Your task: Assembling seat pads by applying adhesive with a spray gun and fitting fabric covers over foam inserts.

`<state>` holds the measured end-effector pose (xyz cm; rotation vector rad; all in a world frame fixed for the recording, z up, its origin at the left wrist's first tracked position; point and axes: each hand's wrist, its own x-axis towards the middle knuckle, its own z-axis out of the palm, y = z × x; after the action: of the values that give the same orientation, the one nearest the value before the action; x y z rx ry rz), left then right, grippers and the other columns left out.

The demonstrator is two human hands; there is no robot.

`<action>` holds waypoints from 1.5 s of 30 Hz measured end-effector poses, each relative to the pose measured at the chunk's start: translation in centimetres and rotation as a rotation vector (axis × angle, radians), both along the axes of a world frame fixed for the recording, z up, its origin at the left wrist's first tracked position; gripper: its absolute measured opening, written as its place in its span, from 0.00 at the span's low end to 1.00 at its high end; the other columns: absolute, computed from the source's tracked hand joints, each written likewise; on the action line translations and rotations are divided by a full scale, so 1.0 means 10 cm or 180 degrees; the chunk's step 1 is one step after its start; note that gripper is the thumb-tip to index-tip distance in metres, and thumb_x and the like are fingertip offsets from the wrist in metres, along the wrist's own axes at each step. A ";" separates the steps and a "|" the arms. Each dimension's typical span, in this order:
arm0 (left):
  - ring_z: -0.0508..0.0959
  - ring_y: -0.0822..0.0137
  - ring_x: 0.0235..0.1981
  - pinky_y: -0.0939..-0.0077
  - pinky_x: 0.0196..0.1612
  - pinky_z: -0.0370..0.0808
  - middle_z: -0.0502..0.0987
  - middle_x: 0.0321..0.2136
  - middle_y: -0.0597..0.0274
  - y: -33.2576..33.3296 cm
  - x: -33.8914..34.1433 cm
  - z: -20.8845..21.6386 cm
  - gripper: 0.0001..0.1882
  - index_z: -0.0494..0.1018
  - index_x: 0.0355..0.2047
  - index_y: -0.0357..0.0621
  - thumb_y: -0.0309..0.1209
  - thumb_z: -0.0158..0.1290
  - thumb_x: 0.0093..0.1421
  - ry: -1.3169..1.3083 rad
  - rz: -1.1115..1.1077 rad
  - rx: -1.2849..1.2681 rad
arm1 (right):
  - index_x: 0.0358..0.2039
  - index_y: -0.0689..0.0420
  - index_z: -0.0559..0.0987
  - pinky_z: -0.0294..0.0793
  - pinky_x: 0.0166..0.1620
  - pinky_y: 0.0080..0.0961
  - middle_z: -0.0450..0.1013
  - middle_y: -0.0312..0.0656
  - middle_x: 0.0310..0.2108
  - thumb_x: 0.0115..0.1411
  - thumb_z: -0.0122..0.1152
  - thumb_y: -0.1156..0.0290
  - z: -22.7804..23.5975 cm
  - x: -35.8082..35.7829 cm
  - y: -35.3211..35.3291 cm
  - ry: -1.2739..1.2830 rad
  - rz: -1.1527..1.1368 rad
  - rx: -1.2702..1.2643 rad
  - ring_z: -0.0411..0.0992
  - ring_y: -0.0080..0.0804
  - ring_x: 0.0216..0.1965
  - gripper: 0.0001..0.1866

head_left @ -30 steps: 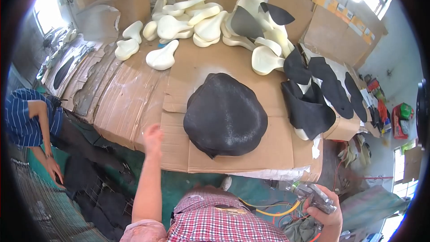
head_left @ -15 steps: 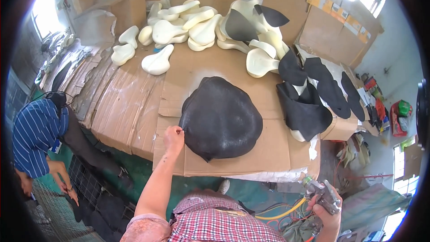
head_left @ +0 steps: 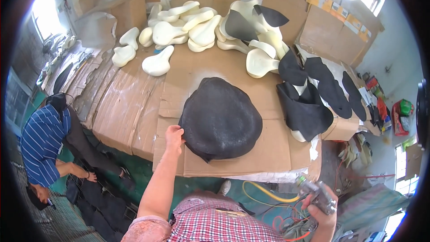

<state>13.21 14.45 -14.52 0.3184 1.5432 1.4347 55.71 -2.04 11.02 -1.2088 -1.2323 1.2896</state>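
Note:
A large, rounded black seat cover (head_left: 222,118) bulges up from the cardboard on the table, with pale specks on its middle. What lies under it is hidden. My left hand (head_left: 174,139) is closed on its left edge, thumb and fingers pinched together. Off the table's front edge at the lower right, my right hand (head_left: 323,208) grips a metal spray gun (head_left: 317,193) with a green part on top. A yellow hose (head_left: 264,188) loops near the gun.
Cream foam bicycle saddles (head_left: 206,31) are heaped at the table's back. Black cover pieces (head_left: 304,107) lie along the right side. At the left, a person in a striped shirt (head_left: 45,141) bends over a wire rack (head_left: 101,192) with dark pieces.
The spray gun and my right hand have shifted slightly left and down, and the yellow hose now loops higher. The cover's shine looks duller. The person at the left has moved an arm.

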 end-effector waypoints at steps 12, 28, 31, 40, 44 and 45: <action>0.76 0.68 0.33 0.67 0.32 0.77 0.75 0.35 0.65 -0.03 0.21 0.04 0.22 0.68 0.47 0.44 0.16 0.48 0.51 -0.0124 -0.0168 0.0065 | 0.51 0.69 0.66 0.75 0.30 0.28 0.73 0.47 0.25 0.42 0.69 0.72 0.10 0.16 -0.13 -0.0335 0.0305 -0.0278 0.74 0.33 0.24 0.35; 0.77 0.65 0.39 0.69 0.44 0.73 0.75 0.40 0.58 -0.57 -0.69 1.65 0.15 0.68 0.47 0.42 0.27 0.47 0.59 -0.0456 0.0840 0.2324 | 0.52 0.69 0.66 0.74 0.31 0.29 0.74 0.50 0.27 0.41 0.68 0.73 0.12 0.13 -0.10 -0.0265 0.0292 -0.0201 0.74 0.35 0.26 0.36; 0.76 0.65 0.41 0.69 0.48 0.70 0.75 0.41 0.58 -1.00 -1.55 1.50 0.13 0.68 0.46 0.43 0.26 0.46 0.60 -0.0629 0.0738 0.2900 | 0.52 0.63 0.69 0.73 0.35 0.28 0.74 0.51 0.31 0.39 0.65 0.84 0.17 0.05 -0.01 -0.0096 0.0963 -0.0269 0.74 0.34 0.29 0.34; 0.75 0.62 0.43 0.65 0.48 0.71 0.75 0.41 0.57 -1.41 -1.95 1.53 0.14 0.68 0.47 0.42 0.24 0.48 0.59 -0.0100 0.2414 0.2972 | 0.53 0.68 0.65 0.74 0.31 0.26 0.73 0.43 0.24 0.41 0.70 0.68 0.30 0.09 -0.11 -0.1002 -0.0341 -0.0095 0.73 0.28 0.24 0.39; 0.75 0.60 0.44 0.60 0.48 0.71 0.74 0.43 0.56 -1.44 -1.84 1.60 0.15 0.67 0.47 0.43 0.23 0.48 0.59 -0.0146 0.2724 0.2853 | 0.53 0.68 0.66 0.74 0.32 0.28 0.74 0.48 0.26 0.40 0.66 0.80 0.32 0.05 -0.17 -0.0694 0.0549 -0.0329 0.74 0.33 0.26 0.36; 0.74 0.60 0.44 0.59 0.48 0.71 0.74 0.43 0.56 -1.40 -1.75 1.65 0.15 0.67 0.47 0.43 0.23 0.47 0.59 -0.0221 0.2906 0.2725 | 0.53 0.68 0.66 0.74 0.32 0.28 0.74 0.48 0.26 0.40 0.66 0.80 0.30 0.00 -0.12 -0.0698 0.0550 -0.0332 0.74 0.33 0.26 0.36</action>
<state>-4.26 0.43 1.94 0.0292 0.9336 2.7706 55.69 -3.27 13.97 -1.3713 -1.4688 1.3891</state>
